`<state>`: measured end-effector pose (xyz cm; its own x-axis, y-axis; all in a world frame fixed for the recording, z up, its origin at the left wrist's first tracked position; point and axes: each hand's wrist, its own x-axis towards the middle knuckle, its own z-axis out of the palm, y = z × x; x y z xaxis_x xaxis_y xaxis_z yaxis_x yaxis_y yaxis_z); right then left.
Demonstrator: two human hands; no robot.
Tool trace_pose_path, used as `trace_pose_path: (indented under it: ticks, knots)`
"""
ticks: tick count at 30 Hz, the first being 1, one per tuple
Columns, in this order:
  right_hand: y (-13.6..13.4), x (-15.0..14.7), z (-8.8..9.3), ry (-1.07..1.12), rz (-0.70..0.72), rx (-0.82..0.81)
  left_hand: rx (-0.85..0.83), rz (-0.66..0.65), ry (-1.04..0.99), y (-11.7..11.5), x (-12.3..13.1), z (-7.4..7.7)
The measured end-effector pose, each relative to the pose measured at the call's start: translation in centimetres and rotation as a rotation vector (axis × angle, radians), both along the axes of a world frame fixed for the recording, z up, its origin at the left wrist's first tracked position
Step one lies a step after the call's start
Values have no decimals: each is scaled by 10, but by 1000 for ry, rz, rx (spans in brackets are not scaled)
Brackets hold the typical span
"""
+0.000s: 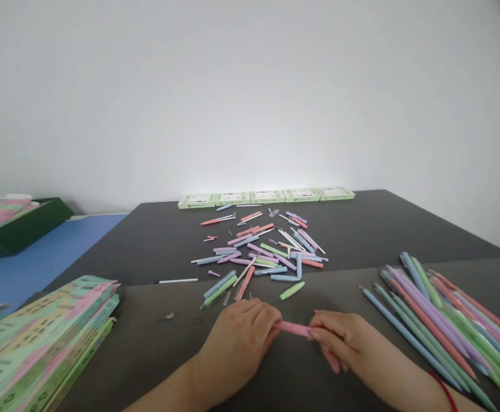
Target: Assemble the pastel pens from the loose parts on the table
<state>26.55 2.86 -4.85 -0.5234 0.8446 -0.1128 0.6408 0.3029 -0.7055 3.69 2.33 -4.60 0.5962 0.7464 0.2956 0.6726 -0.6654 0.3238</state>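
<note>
Between my two hands a pink pen barrel (293,328) lies nearly level above the dark table. My left hand (243,337) is closed round its left end, the fingers mostly hidden behind the back of the hand. At the other end, my right hand (342,339) pinches the barrel with thumb and fingertips, covering that tip. Just beyond them rest a short green pen part (291,290) and a red barrel (245,283). Farther back spreads a loose heap of pastel pen parts, with white refills (290,239) and small clear pieces among them.
Long pastel pens (430,326) lie bundled on the right. Printed cardboard packs (39,337) are stacked at the left front. Several pale green boxes (267,197) line the table's back edge by the wall. A dark green bin (26,229) stands on a blue surface (82,234) at left.
</note>
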Motion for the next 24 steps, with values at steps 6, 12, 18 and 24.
trace_pose_path:
  ticks: [6, 12, 18, 24]
  knots:
    - [-2, -1, 1, -101, 13, 144, 39, -25, 3, -1, 0, -1]
    - [0, 2, -3, 93, 110, -212, 118, -127, -11, -1, -6, -3]
    - [-4, 1, 6, -114, 34, 183, 171, -130, -20, 2, -7, -3]
    - [-2, 1, 11, 88, 79, -156, 226, -186, -79, 1, -8, 4]
